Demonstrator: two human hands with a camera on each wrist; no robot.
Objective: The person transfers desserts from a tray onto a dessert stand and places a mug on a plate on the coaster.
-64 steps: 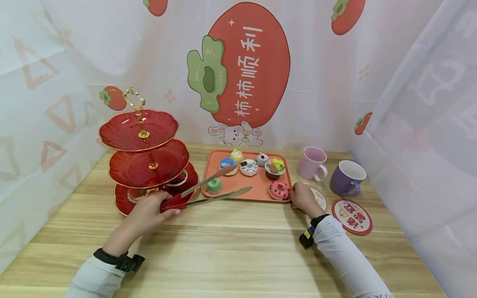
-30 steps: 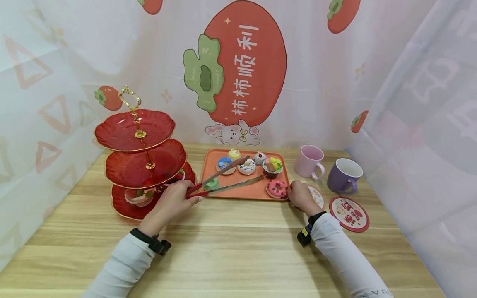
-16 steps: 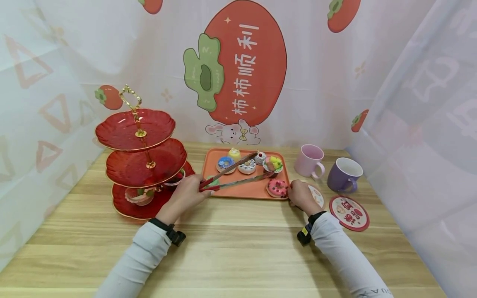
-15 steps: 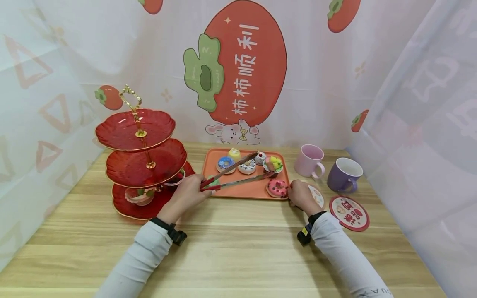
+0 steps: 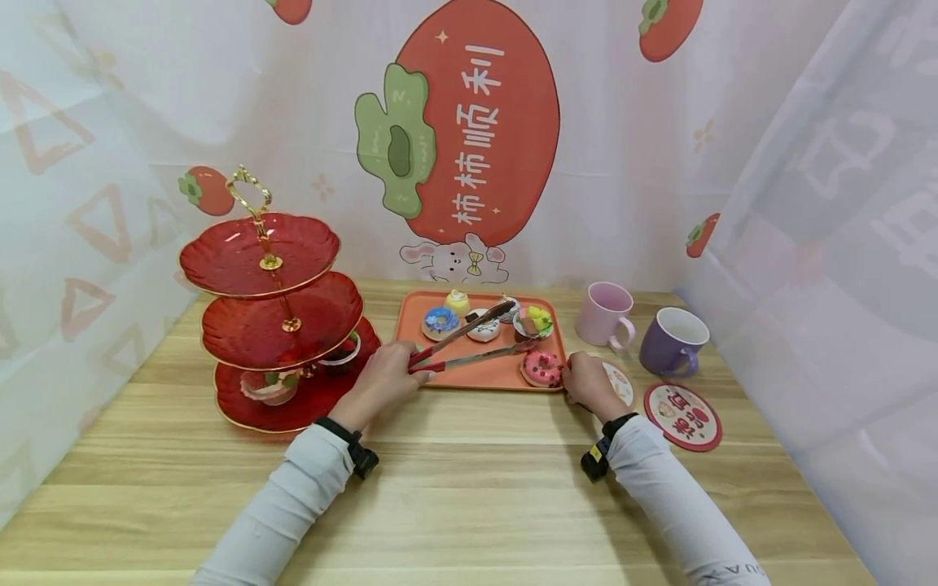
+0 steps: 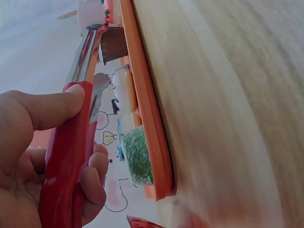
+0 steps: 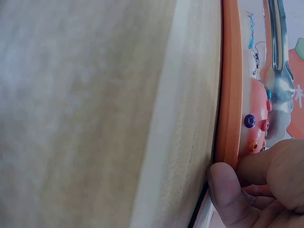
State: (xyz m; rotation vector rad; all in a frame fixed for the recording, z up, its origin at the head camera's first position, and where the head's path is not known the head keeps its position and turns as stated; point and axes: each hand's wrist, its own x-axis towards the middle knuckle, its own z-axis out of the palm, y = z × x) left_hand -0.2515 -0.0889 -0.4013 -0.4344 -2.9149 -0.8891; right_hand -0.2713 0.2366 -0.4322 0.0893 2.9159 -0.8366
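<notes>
My left hand [image 5: 388, 374] grips metal tongs [image 5: 476, 356] by their red handles, also plain in the left wrist view. Their arms are spread above the orange tray [image 5: 476, 379], and the tips lie close by a toy fruit cupcake [image 5: 538, 320] in a brown cup. My right hand [image 5: 589, 382] pinches the tray's near right corner, thumb [image 7: 225, 185] on the outer side of the rim. Just beside those fingers is a pink toy donut [image 5: 542, 370]. Blue [image 5: 441, 321] and white [image 5: 484, 328] donuts sit farther left. A green cake [image 6: 137, 154], mostly hidden in the head view, shows in the left wrist view.
A three-tier red stand [image 5: 282, 321] rises at the left, with small toy tarts [image 5: 271, 389] on its bottom plate. Right of the tray are a pink mug [image 5: 602, 316], a purple mug [image 5: 670, 342] and round coasters [image 5: 683, 417]. Printed curtains surround the wooden table [image 5: 469, 505].
My left hand has moved right from beside the stand, carrying the tongs farther over the tray to the fruit cupcake. My right hand has stayed at the tray's corner. The head view has shifted slightly.
</notes>
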